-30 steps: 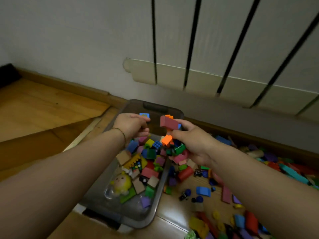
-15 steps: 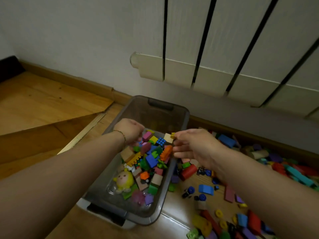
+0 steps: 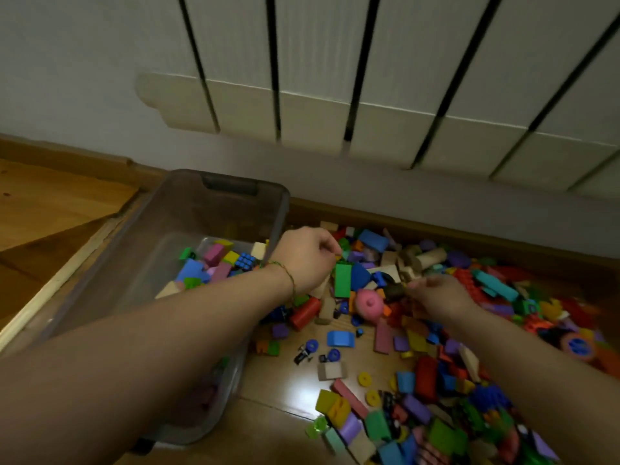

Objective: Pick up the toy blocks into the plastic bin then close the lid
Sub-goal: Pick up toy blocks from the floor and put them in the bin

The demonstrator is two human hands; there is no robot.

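Wood floor (image 3: 281, 391) carries a grey see-through plastic bin (image 3: 188, 196) at left by the skirting, open-topped, some toy blocks (image 3: 214, 260) in its far end; most heaped right of bin. Left hand (image 3: 308, 260) just past bin's right wall, fingers curled, grip unclear. Right hand (image 3: 439, 297) on heap, blurred, hold can't tell

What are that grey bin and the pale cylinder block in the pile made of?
The bin looks like smoky translucent plastic: blocks show dimly through its near wall. The pale cylinder is probably unpainted wood, matte beige, though blur hides any grain.
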